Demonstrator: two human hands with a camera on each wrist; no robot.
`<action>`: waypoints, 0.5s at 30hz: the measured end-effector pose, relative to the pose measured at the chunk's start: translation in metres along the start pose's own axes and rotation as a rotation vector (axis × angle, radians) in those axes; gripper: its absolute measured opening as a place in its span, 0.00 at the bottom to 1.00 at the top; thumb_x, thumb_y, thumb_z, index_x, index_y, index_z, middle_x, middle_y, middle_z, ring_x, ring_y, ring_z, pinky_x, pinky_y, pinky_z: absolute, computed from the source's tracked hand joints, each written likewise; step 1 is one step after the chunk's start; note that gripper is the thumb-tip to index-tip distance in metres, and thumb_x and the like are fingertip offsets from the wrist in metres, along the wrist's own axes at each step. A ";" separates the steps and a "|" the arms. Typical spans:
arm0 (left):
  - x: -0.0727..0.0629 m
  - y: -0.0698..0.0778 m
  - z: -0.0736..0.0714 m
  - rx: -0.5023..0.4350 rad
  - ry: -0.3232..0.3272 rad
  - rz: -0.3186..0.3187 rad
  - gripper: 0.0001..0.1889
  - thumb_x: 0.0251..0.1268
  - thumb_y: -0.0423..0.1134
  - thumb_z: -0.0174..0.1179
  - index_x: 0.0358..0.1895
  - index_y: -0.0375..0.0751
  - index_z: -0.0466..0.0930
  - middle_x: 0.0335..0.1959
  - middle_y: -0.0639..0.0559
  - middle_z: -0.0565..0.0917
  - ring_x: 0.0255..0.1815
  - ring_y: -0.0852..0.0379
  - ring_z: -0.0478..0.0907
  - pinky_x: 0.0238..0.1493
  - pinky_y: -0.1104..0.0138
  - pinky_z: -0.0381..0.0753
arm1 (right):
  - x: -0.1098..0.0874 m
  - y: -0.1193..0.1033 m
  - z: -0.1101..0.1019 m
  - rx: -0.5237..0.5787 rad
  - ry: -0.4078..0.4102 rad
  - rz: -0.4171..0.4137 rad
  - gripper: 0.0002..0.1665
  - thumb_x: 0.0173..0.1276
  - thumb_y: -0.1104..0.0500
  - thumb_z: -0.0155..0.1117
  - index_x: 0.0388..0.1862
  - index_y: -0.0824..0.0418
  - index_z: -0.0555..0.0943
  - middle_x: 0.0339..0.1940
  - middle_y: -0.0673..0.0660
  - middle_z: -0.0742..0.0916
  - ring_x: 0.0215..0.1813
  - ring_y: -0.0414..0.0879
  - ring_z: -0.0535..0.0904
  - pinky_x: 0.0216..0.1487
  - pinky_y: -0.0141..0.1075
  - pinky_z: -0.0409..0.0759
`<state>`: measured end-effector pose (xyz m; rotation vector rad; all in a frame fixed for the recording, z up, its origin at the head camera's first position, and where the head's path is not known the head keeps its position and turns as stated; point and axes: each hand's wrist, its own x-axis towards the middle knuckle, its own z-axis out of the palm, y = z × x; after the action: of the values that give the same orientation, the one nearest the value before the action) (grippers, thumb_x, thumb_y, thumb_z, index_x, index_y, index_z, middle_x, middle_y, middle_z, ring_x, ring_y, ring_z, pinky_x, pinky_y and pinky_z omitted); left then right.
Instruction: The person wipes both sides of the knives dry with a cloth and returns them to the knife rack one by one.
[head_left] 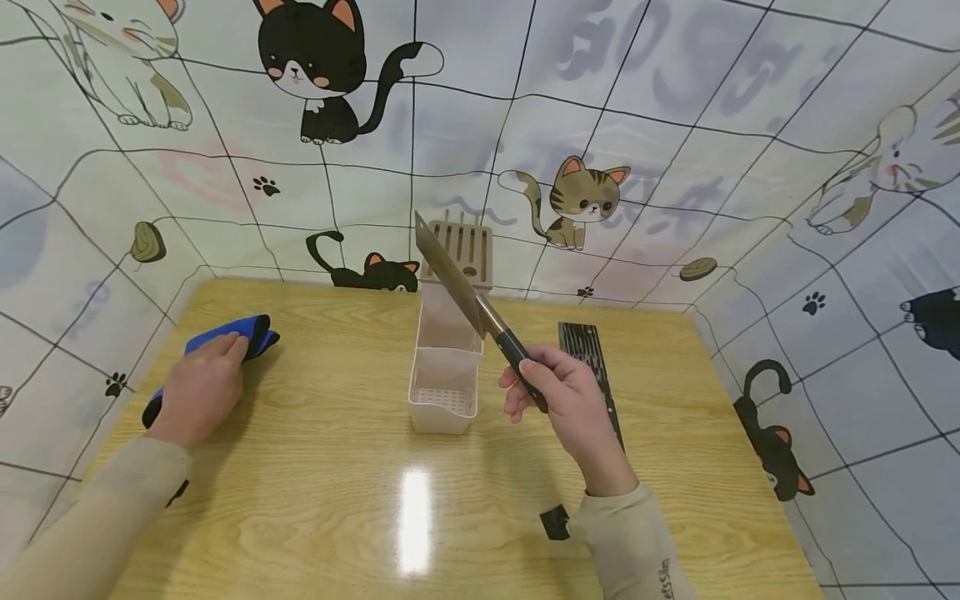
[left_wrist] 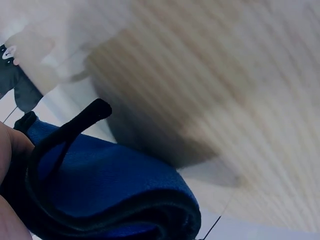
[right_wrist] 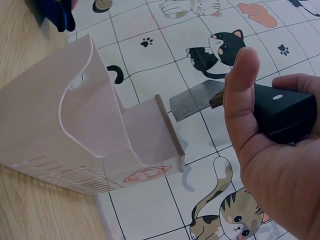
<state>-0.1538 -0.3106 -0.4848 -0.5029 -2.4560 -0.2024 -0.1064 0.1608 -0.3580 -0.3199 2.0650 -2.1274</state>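
Knife (head_left: 491,319) (black-handled) — in right hand (head_left: 576,404)

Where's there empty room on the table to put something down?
A wide bare patch of table is between the blue cloth in the left hand and the pale holder. Another lies between the black strip and the right wall. It's crowded in the middle: the right hand holds a knife near the holder, with the black strip close by.

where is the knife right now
In the head view, the knife is near the middle, in the right hand, its blade appearing across the holder.
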 end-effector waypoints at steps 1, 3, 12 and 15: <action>-0.001 0.000 0.002 0.001 -0.008 -0.003 0.11 0.56 0.18 0.60 0.44 0.20 0.81 0.41 0.27 0.85 0.42 0.30 0.84 0.35 0.40 0.85 | 0.000 0.000 0.000 0.007 -0.002 0.003 0.17 0.80 0.66 0.51 0.58 0.80 0.74 0.35 0.56 0.87 0.28 0.42 0.85 0.31 0.35 0.88; -0.003 0.001 0.006 0.004 -0.024 -0.007 0.12 0.56 0.18 0.60 0.44 0.20 0.82 0.42 0.26 0.85 0.43 0.30 0.84 0.38 0.40 0.85 | 0.001 0.001 0.000 0.021 -0.003 0.005 0.17 0.78 0.67 0.53 0.59 0.80 0.73 0.35 0.56 0.88 0.27 0.41 0.85 0.31 0.35 0.88; -0.010 0.010 0.013 -0.021 -0.125 -0.049 0.06 0.53 0.17 0.60 0.35 0.23 0.77 0.32 0.31 0.83 0.31 0.32 0.83 0.25 0.42 0.84 | 0.002 0.000 -0.001 0.006 -0.017 0.013 0.18 0.79 0.66 0.52 0.58 0.79 0.74 0.35 0.57 0.88 0.28 0.43 0.85 0.31 0.36 0.88; -0.010 0.013 0.013 -0.030 -0.203 -0.093 0.06 0.53 0.18 0.59 0.35 0.22 0.77 0.32 0.31 0.83 0.31 0.31 0.83 0.23 0.43 0.83 | 0.003 -0.003 -0.001 0.003 -0.028 0.020 0.18 0.80 0.64 0.49 0.57 0.79 0.75 0.35 0.58 0.87 0.28 0.44 0.86 0.30 0.37 0.88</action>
<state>-0.1485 -0.2983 -0.5008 -0.4415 -2.6806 -0.2364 -0.1097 0.1615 -0.3551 -0.3257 2.0404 -2.1024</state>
